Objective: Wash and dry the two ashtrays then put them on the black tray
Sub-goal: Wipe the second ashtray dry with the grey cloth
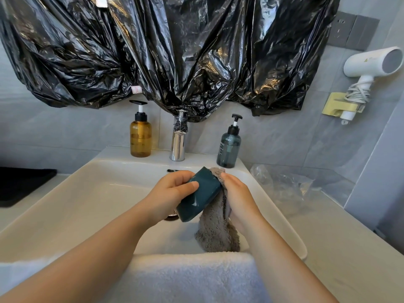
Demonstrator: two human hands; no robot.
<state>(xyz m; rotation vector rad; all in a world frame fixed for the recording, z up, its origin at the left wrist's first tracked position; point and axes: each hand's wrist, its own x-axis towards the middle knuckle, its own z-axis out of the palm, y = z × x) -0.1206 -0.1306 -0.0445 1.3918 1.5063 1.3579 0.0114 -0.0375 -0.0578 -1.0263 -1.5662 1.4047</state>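
While the left hand grips the dark teal ashtray with thumb and fingers curled round its wall, the right hand clasps a grey cloth and presses it into the ashtray's far side. The ashtray sits tilted over the white sink, the cloth hanging below it. A black tray lies well apart on the left. A chrome tap stands at the far rim, and a white towel drapes over the near one.
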